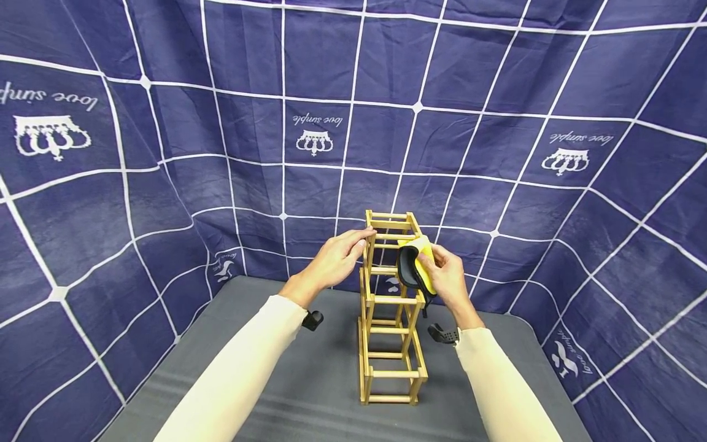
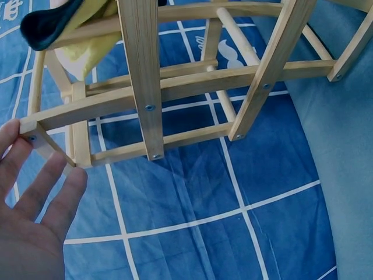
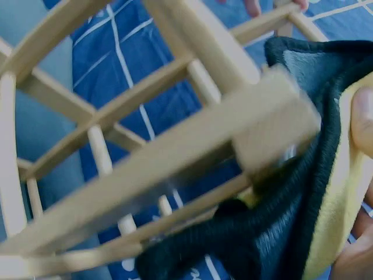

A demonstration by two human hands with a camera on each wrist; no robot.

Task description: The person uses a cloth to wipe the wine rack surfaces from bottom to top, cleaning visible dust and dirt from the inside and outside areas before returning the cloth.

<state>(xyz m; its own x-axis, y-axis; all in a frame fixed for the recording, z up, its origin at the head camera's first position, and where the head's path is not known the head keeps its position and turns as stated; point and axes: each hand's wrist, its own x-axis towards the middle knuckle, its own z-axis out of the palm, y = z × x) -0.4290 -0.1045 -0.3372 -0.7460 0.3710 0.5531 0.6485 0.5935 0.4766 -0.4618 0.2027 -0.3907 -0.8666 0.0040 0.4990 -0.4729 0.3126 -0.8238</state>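
Note:
A stepped pale-wood rack (image 1: 394,301) of posts and crossbars stands in front of me, tallest at its far end. My left hand (image 1: 334,255) reaches to the rack's upper left corner. In the left wrist view, fairly straight fingers of that left hand (image 2: 35,233) touch the end of the wood. A yellow cloth (image 1: 424,248) with a dark border and dark reverse hangs folded at the upper right of the rack. My right hand (image 1: 450,279) pinches it; in the right wrist view, the cloth (image 3: 326,233) lies against a bar's end, partly hiding the wood.
Beneath the rack is a grey surface (image 1: 265,380). Blue fabric (image 1: 248,135) with white grid lines and crown prints hangs behind and on both sides. Black straps (image 1: 313,320) show at the wrists.

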